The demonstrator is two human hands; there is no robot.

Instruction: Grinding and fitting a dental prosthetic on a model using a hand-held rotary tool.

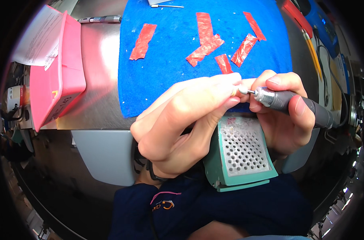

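My right hand grips a dark rotary handpiece, a powered grinding tool with a silver collar. A small rounded grey bit on a thin shank sticks out of its left end. Close against that bit, my left hand is closed in a pinch. Whatever sits between its thumb and fingertips is too small and covered to name. Both hands meet over the near edge of a blue cloth. Just below them is a green box with a perforated metal top.
Red strips lie scattered on the cloth with pale specks. A pink bin with papers stands left, beside a pen-like tool. At far right are a blue device and a cable. Grey panels flank the green box.
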